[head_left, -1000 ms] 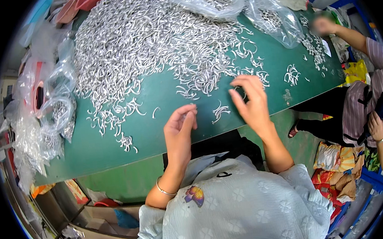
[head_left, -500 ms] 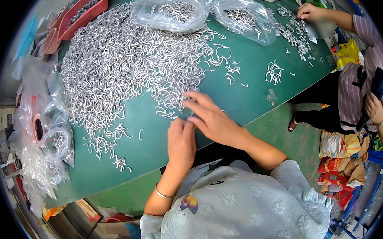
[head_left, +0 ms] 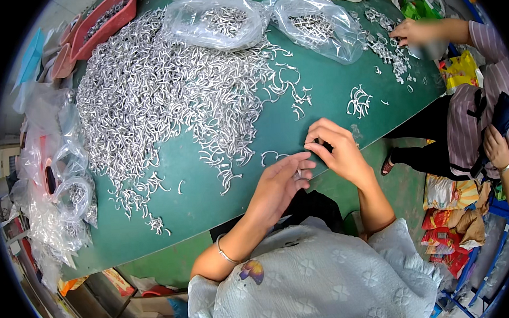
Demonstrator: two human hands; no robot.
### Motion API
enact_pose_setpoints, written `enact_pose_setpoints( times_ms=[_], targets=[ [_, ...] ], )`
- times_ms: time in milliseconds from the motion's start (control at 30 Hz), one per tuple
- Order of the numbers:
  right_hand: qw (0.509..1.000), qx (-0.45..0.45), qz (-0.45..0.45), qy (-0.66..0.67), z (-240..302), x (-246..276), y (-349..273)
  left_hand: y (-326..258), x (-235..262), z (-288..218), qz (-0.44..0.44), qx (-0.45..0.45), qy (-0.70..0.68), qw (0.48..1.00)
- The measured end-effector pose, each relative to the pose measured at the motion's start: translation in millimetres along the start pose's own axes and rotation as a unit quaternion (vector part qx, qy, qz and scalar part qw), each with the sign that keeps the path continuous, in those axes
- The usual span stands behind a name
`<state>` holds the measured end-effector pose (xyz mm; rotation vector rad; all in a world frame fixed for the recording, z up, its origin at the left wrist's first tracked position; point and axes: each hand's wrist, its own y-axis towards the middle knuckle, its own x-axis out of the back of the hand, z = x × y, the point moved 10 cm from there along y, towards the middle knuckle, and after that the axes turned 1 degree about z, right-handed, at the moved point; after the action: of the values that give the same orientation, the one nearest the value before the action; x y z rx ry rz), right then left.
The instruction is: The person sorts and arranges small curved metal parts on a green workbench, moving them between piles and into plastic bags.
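Head view, and it's close work: left hand (head_left: pixel 287 177) half-curled, right hand (head_left: pixel 339 154) just beside it, thumb and forefinger drawn together, both by the near edge of the green table (head_left: pixel 334 83). Is anything gripped? A silvery glint shows among the left fingers, piece or ring, I can't tell; nor can I tell whether the right's pinch holds anything. The metal pieces (head_left: pixel 272 154) lie loose just beyond the left hand, with the big heap (head_left: pixel 159 95) behind and to the left. My read: small pieces are being handled between the fingertips, and the next move calls for a light, precise pinch. Now the room: that near edge slants up to the right, leaving little margin below the hands. Open green lies right of the heap, as far as a small cluster (head_left: pixel 359 103); another strip runs lower left. Clear bags (head_left: pixel 349 46) crowd the far side, and a co-worker's hand (head_left: pixel 412 32) works the far right.
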<state>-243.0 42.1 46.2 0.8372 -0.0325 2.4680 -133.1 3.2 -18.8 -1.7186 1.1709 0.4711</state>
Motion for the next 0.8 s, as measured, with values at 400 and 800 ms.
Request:
enact_pose_setpoints(
  times_ms=[400,800],
  targets=[
    [0.965,0.019,-0.159,-0.208,-21.8,32.9,33.0,5.0,-21.3,-15.4,0.014,-0.117,0.352,0.928],
    [0.984,0.118,0.052,-0.120,35.4,-48.6,14.7,-53.8,15.5,-47.0,-0.137,-0.223,0.548,0.794]
  ],
)
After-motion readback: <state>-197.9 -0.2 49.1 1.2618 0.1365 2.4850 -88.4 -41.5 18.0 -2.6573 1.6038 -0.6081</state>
